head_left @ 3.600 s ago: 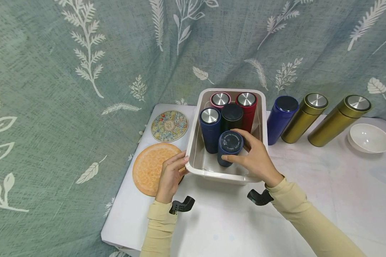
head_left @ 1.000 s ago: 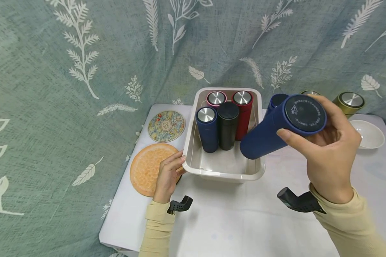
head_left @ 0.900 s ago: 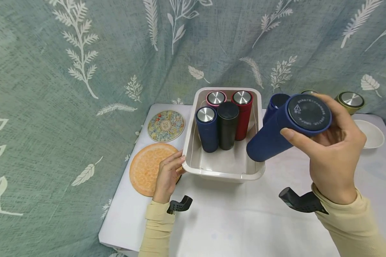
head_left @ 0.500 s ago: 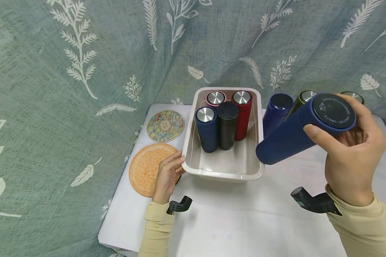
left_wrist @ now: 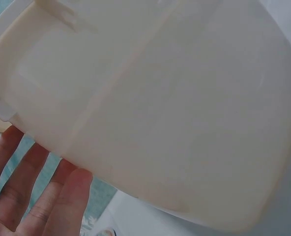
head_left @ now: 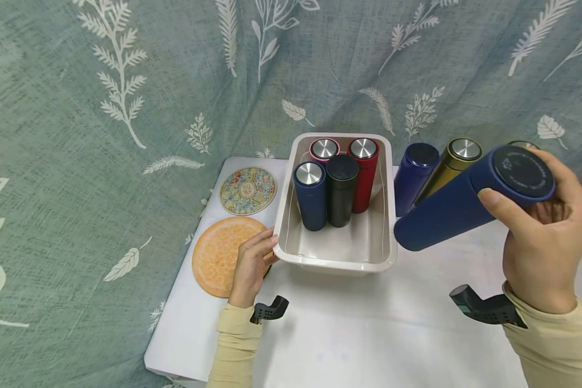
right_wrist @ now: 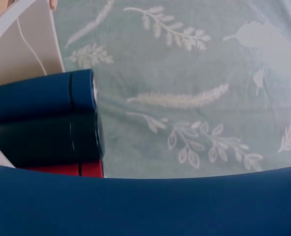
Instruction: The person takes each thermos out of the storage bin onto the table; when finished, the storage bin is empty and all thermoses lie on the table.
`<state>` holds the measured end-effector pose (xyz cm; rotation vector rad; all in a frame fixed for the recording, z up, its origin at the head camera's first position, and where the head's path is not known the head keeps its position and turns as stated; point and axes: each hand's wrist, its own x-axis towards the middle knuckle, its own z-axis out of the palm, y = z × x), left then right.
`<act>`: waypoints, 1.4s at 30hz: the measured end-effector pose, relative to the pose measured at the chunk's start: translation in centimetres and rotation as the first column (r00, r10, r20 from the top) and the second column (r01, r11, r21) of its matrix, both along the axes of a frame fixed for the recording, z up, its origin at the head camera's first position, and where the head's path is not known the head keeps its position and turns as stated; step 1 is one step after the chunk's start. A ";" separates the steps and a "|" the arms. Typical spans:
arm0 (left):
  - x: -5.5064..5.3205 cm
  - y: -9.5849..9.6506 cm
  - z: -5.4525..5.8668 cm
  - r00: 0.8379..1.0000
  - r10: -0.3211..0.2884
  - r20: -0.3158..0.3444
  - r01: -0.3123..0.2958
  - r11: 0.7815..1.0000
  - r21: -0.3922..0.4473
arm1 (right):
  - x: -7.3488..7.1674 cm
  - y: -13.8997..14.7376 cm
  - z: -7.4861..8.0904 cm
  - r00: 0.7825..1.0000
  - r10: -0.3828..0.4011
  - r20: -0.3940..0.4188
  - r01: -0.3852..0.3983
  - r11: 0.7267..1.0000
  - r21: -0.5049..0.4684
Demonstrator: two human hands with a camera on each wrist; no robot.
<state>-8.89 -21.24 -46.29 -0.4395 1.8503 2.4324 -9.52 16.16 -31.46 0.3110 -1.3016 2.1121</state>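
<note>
My right hand grips a dark blue thermos bottle near one end, the thumb on its near side. The bottle slants down to the left; its black printed end faces up, and its lower end overlaps the right rim of a cream plastic tub. In the right wrist view, the held thermos bottle fills the bottom. My left hand holds the tub's left front rim. Inside stand a blue bottle, a black bottle, a red bottle and a pink-rimmed bottle.
Right of the tub stand a shiny blue bottle and a gold bottle; another lid shows behind the right hand. On the left lie an orange round mat and a patterned round mat. A leaf-print cloth hangs behind.
My right hand has lifted the dark blue bottle out of the tub and carried it right, tilting it. It now covers the white bowl seen earlier. The left hand keeps its hold on the rim.
</note>
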 end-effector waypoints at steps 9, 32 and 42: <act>0.0 0.0 0.0 1.000 0.005 0.000 -0.005 1.000 -0.002 | 0.0 1.2 -1.9 0.993 -0.085 0.080 0.080 0.995 0.063; 0.2 -0.4 0.0 1.000 0.026 0.007 -0.026 1.000 -0.002 | -1.0 6.3 -8.5 0.896 -0.301 0.325 0.288 0.953 0.089; 0.0 -0.1 0.0 1.000 0.007 0.000 -0.007 1.000 -0.005 | -1.6 8.3 -11.2 0.789 -0.478 0.387 0.467 0.875 0.128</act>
